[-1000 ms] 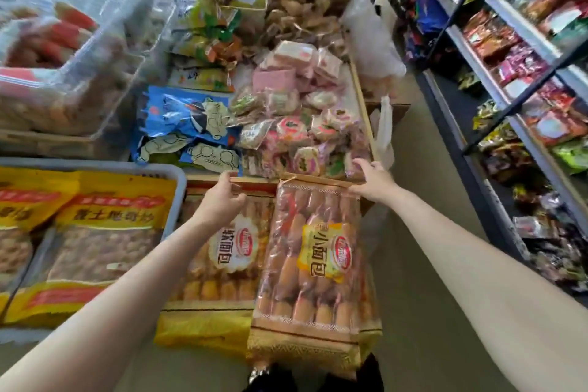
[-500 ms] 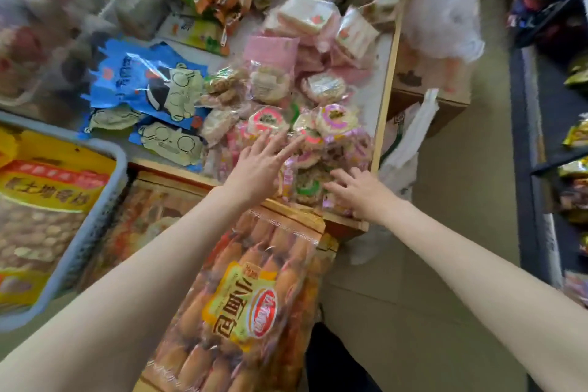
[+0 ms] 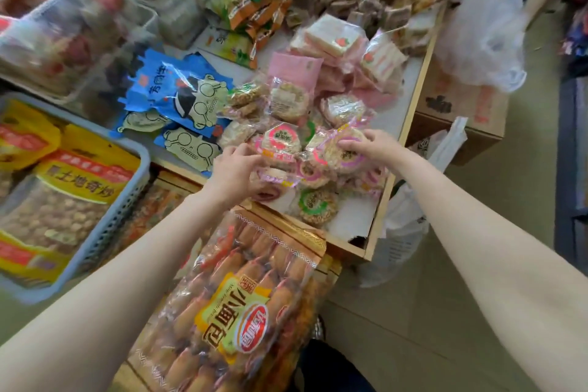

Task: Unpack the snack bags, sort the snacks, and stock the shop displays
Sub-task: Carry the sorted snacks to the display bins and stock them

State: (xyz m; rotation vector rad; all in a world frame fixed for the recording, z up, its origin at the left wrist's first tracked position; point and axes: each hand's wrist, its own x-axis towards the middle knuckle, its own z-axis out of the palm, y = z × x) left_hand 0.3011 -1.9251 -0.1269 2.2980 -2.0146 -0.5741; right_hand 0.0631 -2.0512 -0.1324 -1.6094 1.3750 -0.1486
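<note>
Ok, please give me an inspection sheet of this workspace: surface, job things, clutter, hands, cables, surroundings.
Surface: wooden-edged tray, white bottom bare at the near right corner.
Job's things: round cakes heaped in the tray; pink packs behind them; blue packs to the left; bread bag in front, lying over the tray's near edge.
Clutter: grey basket with yellow bags; clear tubs at the far left.
Hands: left hand grips a wrapped cake; right hand grips a purple-ringed cake.
Cables: nothing seen.
Surroundings: cardboard box, white plastic bag on it, beige floor.
</note>
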